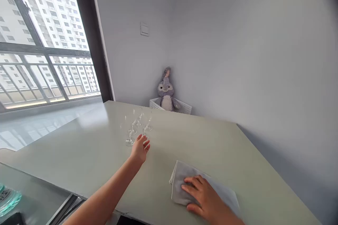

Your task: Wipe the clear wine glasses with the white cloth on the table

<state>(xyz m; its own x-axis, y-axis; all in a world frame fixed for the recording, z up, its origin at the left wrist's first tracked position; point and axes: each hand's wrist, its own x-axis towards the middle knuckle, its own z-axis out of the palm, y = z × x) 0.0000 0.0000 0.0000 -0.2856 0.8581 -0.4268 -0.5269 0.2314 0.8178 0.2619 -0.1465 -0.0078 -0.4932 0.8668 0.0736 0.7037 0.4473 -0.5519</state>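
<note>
Several clear stemmed glasses (130,141) stand in a cluster on the pale table (100,147), left of the middle. My left hand (141,147) is at the near side of this cluster, its fingers apart and slightly curled, beside the foot of a glass. Whether the fingertips touch that glass I cannot tell. A folded grey cloth (182,172) lies flat on the table at the lower right. My right hand (202,197) rests on top of the cloth, palm down with the fingers spread.
A grey plush toy (166,91) sits in a white perforated basket (186,108) beyond the table's far edge. A greenish glass object (10,198) and a dark object (14,219) are at the lower left. Walls border the back and right; a window is left.
</note>
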